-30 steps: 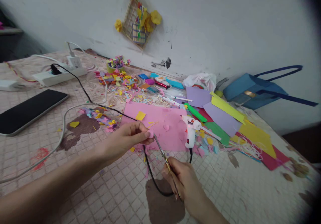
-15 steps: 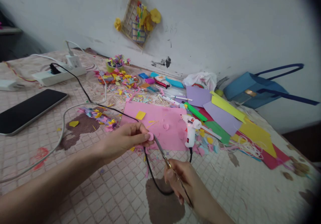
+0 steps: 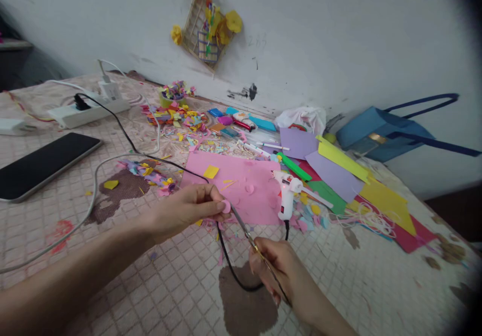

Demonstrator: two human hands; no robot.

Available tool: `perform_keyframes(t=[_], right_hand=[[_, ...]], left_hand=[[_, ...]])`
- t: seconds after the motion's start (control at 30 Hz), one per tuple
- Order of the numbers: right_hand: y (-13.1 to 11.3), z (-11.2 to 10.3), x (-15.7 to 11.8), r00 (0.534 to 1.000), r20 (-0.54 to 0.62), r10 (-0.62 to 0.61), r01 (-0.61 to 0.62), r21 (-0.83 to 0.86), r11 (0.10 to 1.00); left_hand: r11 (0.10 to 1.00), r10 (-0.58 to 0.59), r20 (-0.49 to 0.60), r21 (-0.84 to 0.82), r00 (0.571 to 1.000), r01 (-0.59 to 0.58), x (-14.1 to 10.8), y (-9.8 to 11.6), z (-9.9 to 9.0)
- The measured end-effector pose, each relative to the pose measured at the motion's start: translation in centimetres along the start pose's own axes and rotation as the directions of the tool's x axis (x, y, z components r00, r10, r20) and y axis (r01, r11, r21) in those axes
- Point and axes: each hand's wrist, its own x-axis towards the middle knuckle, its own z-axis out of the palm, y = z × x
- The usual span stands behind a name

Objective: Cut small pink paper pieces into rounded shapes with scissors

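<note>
A person works with both bare hands above a cluttered table, the left forearm reaching in from the lower left, the right from the lower right. The left hand (image 3: 196,203) pinches a small, rounded pink paper piece (image 3: 226,206) between thumb and fingers, over the near edge of a pink sheet (image 3: 263,188); the right hand (image 3: 276,265), fingers curled, grips a slim metal tool (image 3: 240,219) with gold-toned parts, its tip beside the piece. Compared with a second earlier, the right hand sits slightly farther right and the piece shows a rounder outline, while the left hand has hardly moved. A white glue gun (image 3: 287,203) lies at the sheet's right edge. A quilted, stained cloth (image 3: 169,281) covers the table, holding a dark-screened phone (image 3: 48,165) and colored paper scraps (image 3: 175,116). Behind, a lattice decoration (image 3: 193,17) with yellow flowers hangs on a marked white wall (image 3: 320,39).
</note>
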Motion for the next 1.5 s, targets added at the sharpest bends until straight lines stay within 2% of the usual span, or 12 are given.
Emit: perform_keyframes(t=[0.13, 0.3, 0.5, 0.67, 0.73, 0.87, 1.1, 1.37, 1.5], right_hand=[[-0.1, -0.2, 0.0, 1.0, 0.003, 0.016, -0.016, -0.011, 1.0], [0.2, -0.2, 0.2, 1.0, -0.006, -0.027, 0.027, -0.011, 1.0], [-0.1, 0.0, 0.5, 0.995, -0.015, 0.101, -0.095, 0.225, 0.97], [-0.5, -0.1, 0.0, 0.999, -0.035, -0.024, 0.033, 0.286, 0.958], [-0.5, -0.1, 0.0, 0.999, -0.021, -0.041, 0.045, 0.298, 0.954], [-0.4, 0.0, 0.3, 0.999, -0.033, -0.027, 0.035, 0.288, 0.957], [-0.5, 0.9, 0.5, 0.994, -0.099, -0.056, 0.074, 0.191, 0.979], [-0.9, 1.6, 0.9, 0.995, -0.093, -0.043, 0.055, 0.137, 0.989], [-1.1, 2.0, 0.9, 0.995, -0.098, -0.014, 0.028, 0.146, 0.989]], left_hand=[[1.0, -0.001, -0.005, 0.007, 1.0, 0.001, 0.0, 0.0, -0.1], [1.0, -0.015, 0.015, 0.013, 1.0, 0.015, -0.1, 0.2, -0.2], [1.0, -0.015, -0.014, -0.024, 1.0, 0.015, -0.1, 0.2, 0.2], [0.996, -0.042, -0.038, -0.083, 0.998, 0.039, -0.1, -0.8, 0.6], [0.99, -0.065, -0.056, -0.127, 0.996, 0.057, -0.2, -1.1, 0.8], [0.984, -0.101, -0.117, -0.155, 0.988, 0.082, -0.3, -1.4, 1.3], [0.897, -0.143, -0.165, -0.439, 0.976, 0.058, -0.3, -2.0, 1.9], [0.905, -0.041, -0.26, -0.418, 0.965, -0.074, -0.5, -2.2, 2.5], [0.902, -0.041, -0.298, -0.421, 0.954, -0.093, -0.6, -2.1, 2.7]])
